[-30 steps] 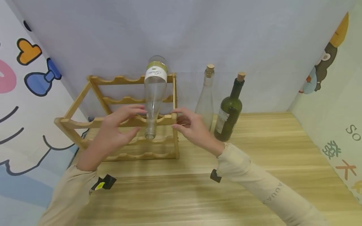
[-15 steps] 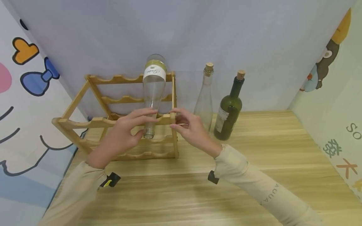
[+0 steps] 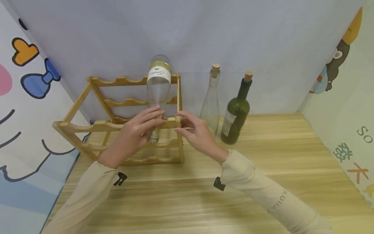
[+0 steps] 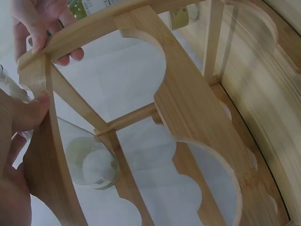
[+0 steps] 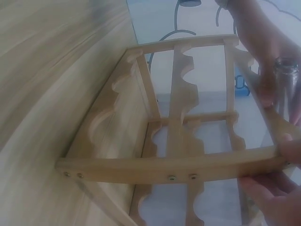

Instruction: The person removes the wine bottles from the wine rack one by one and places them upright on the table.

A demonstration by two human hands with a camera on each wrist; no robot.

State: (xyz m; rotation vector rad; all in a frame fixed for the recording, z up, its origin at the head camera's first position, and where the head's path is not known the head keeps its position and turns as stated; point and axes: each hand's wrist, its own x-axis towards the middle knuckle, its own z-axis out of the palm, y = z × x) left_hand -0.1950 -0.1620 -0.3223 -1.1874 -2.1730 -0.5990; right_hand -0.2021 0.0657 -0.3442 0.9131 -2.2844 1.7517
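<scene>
A wooden wine rack (image 3: 100,126) stands at the left of the table. Across its top tier, at the right end, lies a clear glass bottle (image 3: 158,89), its labelled base toward the wall and its uncorked neck toward me. My left hand (image 3: 131,135) grips the front top rail, fingers laid over the bottle's neck; in the left wrist view its thumb (image 4: 35,110) presses on the rail. My right hand (image 3: 197,130) pinches the rack's front right top corner. The bottle's neck (image 5: 286,89) shows close beside the left hand in the right wrist view.
To the right of the rack, a clear corked bottle (image 3: 211,104) and a green corked bottle (image 3: 237,113) stand upright on the wooden table (image 3: 263,195). A pale wall (image 3: 248,29) rises close behind; printed panels flank both sides.
My left hand has moved right, from beside the bottle onto the front rail and over the neck. My right hand stays at the rack's corner, and the bottle keeps its place.
</scene>
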